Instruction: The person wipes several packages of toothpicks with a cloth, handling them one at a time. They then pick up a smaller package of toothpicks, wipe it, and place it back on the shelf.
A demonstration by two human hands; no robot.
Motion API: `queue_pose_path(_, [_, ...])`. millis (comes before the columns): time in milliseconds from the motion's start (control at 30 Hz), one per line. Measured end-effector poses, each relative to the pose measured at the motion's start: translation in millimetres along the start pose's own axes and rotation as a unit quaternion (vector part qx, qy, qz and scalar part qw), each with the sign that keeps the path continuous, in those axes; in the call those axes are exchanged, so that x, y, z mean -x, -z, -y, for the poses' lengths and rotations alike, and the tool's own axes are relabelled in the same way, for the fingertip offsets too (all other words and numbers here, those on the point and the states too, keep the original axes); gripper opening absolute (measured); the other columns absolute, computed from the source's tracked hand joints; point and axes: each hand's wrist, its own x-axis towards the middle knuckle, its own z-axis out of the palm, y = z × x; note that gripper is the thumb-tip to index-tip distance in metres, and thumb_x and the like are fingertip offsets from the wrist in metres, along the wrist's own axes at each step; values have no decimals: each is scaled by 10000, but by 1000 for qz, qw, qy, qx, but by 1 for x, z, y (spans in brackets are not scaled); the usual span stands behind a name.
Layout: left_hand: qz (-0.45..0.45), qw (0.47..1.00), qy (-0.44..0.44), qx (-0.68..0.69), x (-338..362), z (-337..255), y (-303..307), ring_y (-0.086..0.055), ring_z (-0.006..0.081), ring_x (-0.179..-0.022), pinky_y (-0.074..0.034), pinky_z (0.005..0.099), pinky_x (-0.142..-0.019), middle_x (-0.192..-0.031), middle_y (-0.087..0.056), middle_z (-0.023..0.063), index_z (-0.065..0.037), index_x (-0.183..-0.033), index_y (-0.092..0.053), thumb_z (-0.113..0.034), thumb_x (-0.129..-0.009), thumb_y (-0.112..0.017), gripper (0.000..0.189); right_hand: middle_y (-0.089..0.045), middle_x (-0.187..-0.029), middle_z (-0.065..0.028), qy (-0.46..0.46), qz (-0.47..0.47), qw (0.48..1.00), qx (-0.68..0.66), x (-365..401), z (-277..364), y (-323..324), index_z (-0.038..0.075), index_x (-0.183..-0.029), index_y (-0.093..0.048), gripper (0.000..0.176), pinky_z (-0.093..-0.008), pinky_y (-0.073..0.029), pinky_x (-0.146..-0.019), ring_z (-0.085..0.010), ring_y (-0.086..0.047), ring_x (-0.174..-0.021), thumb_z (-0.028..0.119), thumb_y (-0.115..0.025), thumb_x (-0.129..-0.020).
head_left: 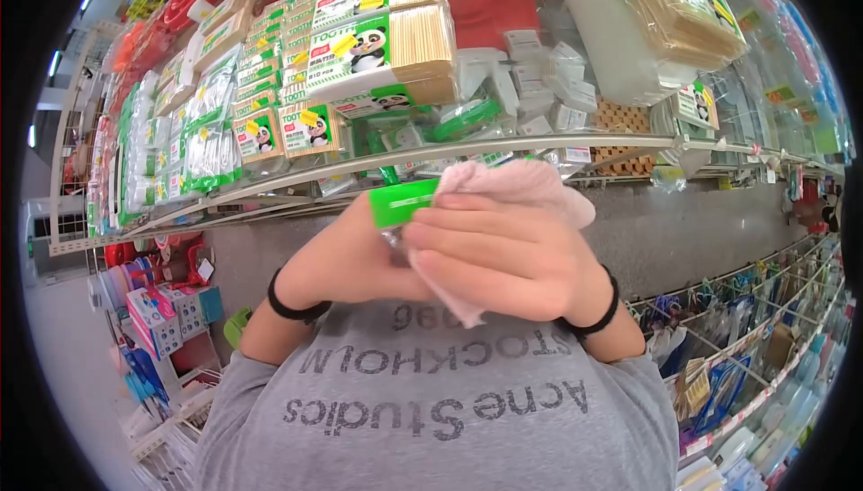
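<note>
My left hand (370, 253) is closed around a small packet (400, 204) with a bright green top and a bit of clear plastic below. Most of the packet is hidden, so its contents cannot be made out. A pale pink cloth (517, 181) is gripped in my right hand (503, 253), whose fingers lie together across it and against the packet's right side. One end of the cloth hangs down between the hands. Both hands are held in front of my chest, just before the shelf's front rail (539, 144). Each wrist wears a black band.
Panda-labelled toothpick packs (382, 51) are stacked on the shelf ahead. Small white boxes (530, 69) and a white bin (602, 51) sit farther right. A wire rack (737, 329) with hanging goods stands at lower right, and boxed goods (162, 320) at lower left.
</note>
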Motion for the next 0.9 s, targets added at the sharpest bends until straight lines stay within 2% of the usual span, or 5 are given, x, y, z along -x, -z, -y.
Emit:
queue_pose_path(233, [-60, 968, 71, 232, 35, 5, 1, -572, 167, -1073, -463, 318, -924, -1211, -598, 93, 3, -1284, -536, -60, -718, -727, 600, -715, -1008, -164, -378, -164, 910, 37, 55, 3, 28, -4, -981, -662, 110, -331, -552, -825, -197, -694, -952, 66, -675, -897])
queue_pose_path(400, [-16, 988, -35, 149, 8, 8, -16, -495, 193, -1199, -426, 349, -987, -1340, -472, 112, -11, -1327, -461, -56, -720, -743, 671, -688, -1055, -189, -378, -438, 794, -188, 52, 1, 15, 5, -1080, -602, 223, -368, -517, -889, -242, -678, -940, 193, -633, -964])
queue_pose_path(600, [-95, 982, -106, 126, -14, 20, -43, -472, 183, -1159, -431, 326, -951, -1272, -427, 123, -34, -1361, -402, -166, -788, -804, 713, -505, -1366, -281, -480, -265, 727, -413, 27, 48, 21, -93, -1400, -407, 757, -465, -463, -1032, -365, -540, -1231, 534, -446, -979])
queue_pose_path(700, [-180, 955, -99, 215, -23, 17, -51, -479, 180, -1147, -440, 313, -933, -1250, -432, 118, -36, -1377, -364, -226, -798, -813, 757, -357, -1466, -311, -207, -326, 869, -311, 22, 39, -4, -82, -1444, -328, 885, -551, -359, -1107, -409, -436, -1320, 637, -426, -936])
queue_pose_path(900, [-160, 960, -227, 26, -28, 1, -43, -457, 250, -1221, -426, 389, -980, -1370, -413, 159, -36, -1349, -424, -295, -869, -725, 623, -333, -1485, -285, -173, -387, 904, -54, 20, 32, -27, -28, -1471, -289, 771, -572, -369, -1096, -439, -408, -1336, 555, -394, -978])
